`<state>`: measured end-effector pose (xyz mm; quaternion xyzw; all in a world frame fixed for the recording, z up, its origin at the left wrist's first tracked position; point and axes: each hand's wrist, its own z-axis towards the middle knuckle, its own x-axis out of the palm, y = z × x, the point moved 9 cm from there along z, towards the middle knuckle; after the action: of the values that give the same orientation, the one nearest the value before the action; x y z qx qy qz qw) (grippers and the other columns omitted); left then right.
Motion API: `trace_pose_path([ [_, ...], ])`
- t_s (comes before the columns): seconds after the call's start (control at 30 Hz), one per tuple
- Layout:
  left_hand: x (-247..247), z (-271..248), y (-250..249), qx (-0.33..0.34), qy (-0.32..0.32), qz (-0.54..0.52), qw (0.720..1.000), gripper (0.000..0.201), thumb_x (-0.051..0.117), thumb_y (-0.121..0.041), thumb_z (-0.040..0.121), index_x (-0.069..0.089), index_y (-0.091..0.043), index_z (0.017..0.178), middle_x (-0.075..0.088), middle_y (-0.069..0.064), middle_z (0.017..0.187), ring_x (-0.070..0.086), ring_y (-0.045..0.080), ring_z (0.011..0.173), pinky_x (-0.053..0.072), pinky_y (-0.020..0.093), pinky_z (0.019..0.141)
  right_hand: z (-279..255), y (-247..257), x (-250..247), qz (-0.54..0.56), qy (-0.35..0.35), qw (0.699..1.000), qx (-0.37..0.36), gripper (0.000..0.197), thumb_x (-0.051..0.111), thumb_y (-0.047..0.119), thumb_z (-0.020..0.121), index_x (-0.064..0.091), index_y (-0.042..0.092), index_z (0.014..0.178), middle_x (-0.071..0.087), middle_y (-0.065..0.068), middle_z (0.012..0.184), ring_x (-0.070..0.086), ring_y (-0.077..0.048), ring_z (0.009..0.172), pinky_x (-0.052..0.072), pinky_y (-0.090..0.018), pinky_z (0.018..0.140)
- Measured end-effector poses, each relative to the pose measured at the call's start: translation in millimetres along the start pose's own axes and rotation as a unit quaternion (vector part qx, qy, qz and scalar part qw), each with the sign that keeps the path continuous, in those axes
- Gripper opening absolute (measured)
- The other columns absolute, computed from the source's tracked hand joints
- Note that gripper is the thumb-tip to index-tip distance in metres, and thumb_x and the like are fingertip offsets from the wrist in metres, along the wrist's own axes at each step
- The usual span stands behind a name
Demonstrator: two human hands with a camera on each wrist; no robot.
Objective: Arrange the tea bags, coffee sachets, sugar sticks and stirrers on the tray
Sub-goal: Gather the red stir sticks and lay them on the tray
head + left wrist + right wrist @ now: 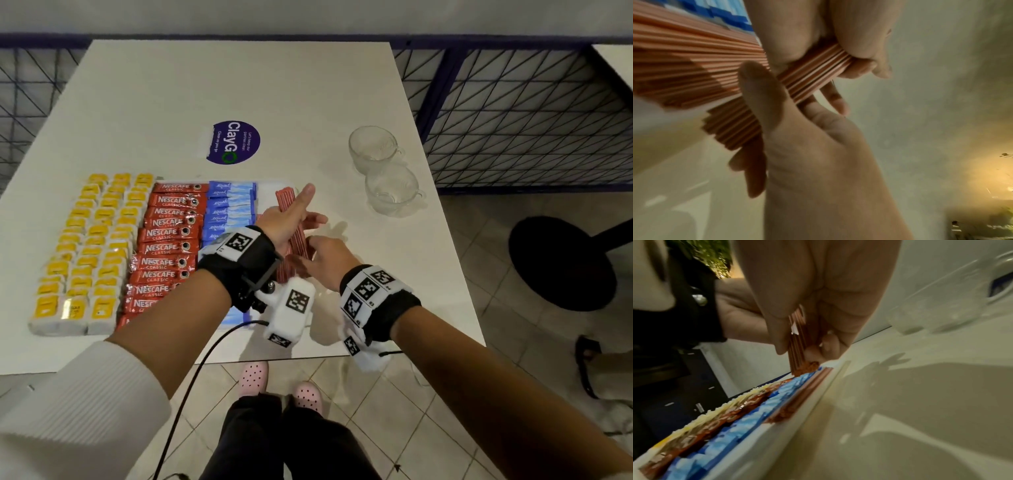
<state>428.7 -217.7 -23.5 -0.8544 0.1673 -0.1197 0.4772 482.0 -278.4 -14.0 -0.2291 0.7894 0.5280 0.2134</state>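
Both hands hold one bundle of reddish-brown stirrers (290, 222) above the right end of the white tray (268, 194). My left hand (294, 219) grips its middle, thumb raised. My right hand (322, 257) pinches the near end. In the left wrist view the left thumb lies across the bundle (812, 78). In the right wrist view the right fingers (781, 337) clamp the stirrers (797, 350). More stirrers (807, 391) lie in the tray. Left of them run rows of blue sugar sticks (226, 209), red coffee sachets (168, 240) and yellow tea bags (89, 246).
Two clear glass cups (373, 147) (392, 188) stand on the white table to the right of the tray. A purple round sticker (234, 142) lies behind the tray. A black stool base (561, 263) is on the floor past the table's right edge.
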Motion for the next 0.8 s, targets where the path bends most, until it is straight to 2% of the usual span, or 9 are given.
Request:
trace_pose_path([
  [0.1,-16.6,5.0,-3.5,-0.013,-0.026,0.054,0.998,0.057,0.048,-0.067,0.081,0.056,-0.014,0.061,0.069,0.0,0.071,0.057,0.017,0.073,0.046,0.039,0.085,4.4,8.1,11.5,0.007,0.038,0.999,0.01,0.031,0.053,0.026,0.093,0.061,-0.002,0.104,0.055,-0.008,0.076,0.047,-0.018,0.069,0.03,-0.01,0.052],
  [0.23,-27.2,5.8,5.7,-0.062,-0.013,0.104,0.993,0.068,0.044,-0.077,0.074,0.059,-0.011,0.067,0.066,-0.001,0.052,0.057,0.023,0.07,0.051,0.04,0.088,10.9,8.0,27.2,0.047,0.086,0.994,0.052,0.031,0.055,0.03,0.092,0.061,0.0,0.089,0.051,-0.007,0.07,0.044,-0.016,0.059,0.037,-0.023,0.059],
  [0.37,-37.0,11.3,25.0,-0.113,-0.002,0.094,0.989,0.097,0.053,-0.073,0.071,0.046,0.002,0.131,0.058,0.022,0.124,0.057,0.033,0.112,0.044,0.044,0.1,18.7,3.5,35.5,0.017,0.098,0.991,0.092,0.039,0.054,0.028,0.092,0.041,0.012,0.059,0.041,-0.003,0.054,0.037,-0.014,0.049,0.029,-0.022,0.047],
  [0.43,-39.7,10.8,29.7,-0.125,0.015,0.076,0.989,0.079,0.065,-0.054,0.077,0.048,0.004,0.128,0.055,0.02,0.128,0.057,0.032,0.111,0.046,0.044,0.098,20.1,3.2,38.1,0.003,0.112,0.988,0.109,0.039,0.053,0.024,0.092,0.042,0.013,0.056,0.046,0.0,0.041,0.039,-0.012,0.045,0.031,-0.017,0.043],
  [0.5,-42.9,9.3,27.2,-0.115,0.032,0.076,0.99,0.029,0.062,-0.024,0.087,0.058,0.0,0.103,0.059,0.019,0.117,0.06,0.028,0.095,0.049,0.04,0.087,21.1,4.2,38.0,-0.007,0.117,0.985,0.124,0.038,0.053,0.021,0.092,0.043,0.016,0.056,0.044,0.007,0.026,0.042,-0.007,0.041,0.03,-0.01,0.036],
  [0.57,-48.0,10.5,28.4,-0.11,0.046,0.106,0.987,0.007,0.059,-0.011,0.089,0.059,-0.004,0.088,0.06,0.021,0.109,0.058,0.028,0.093,0.048,0.041,0.09,20.8,7.5,37.5,-0.019,0.118,0.984,0.134,0.038,0.054,0.021,0.091,0.042,0.017,0.056,0.039,0.015,0.022,0.043,-0.006,0.04,0.029,-0.008,0.034],
  [0.63,-51.8,13.6,30.5,-0.11,0.059,0.128,0.984,0.005,0.058,-0.01,0.089,0.059,-0.005,0.087,0.061,0.021,0.106,0.058,0.029,0.096,0.047,0.042,0.094,20.5,10.4,36.4,-0.022,0.117,0.983,0.143,0.038,0.055,0.023,0.091,0.042,0.018,0.056,0.039,0.015,0.022,0.042,-0.004,0.041,0.029,-0.007,0.033],
  [0.73,-53.7,15.1,27.0,-0.097,0.074,0.132,0.984,0.017,0.054,-0.008,0.091,0.059,0.002,0.105,0.063,0.015,0.098,0.06,0.023,0.081,0.054,0.027,0.073,22.2,13.7,34.3,-0.022,0.095,0.982,0.163,0.037,0.057,0.028,0.09,0.042,0.017,0.058,0.039,0.011,0.022,0.041,-0.007,0.046,0.03,-0.008,0.034],
  [0.8,-55.1,17.2,23.6,-0.086,0.078,0.154,0.981,0.027,0.055,-0.008,0.091,0.057,0.005,0.115,0.063,0.018,0.104,0.061,0.027,0.086,0.053,0.032,0.078,24.9,13.4,33.3,-0.016,0.076,0.981,0.176,0.035,0.058,0.032,0.088,0.047,0.016,0.06,0.045,0.004,0.027,0.046,-0.01,0.045,0.037,-0.013,0.043],
])
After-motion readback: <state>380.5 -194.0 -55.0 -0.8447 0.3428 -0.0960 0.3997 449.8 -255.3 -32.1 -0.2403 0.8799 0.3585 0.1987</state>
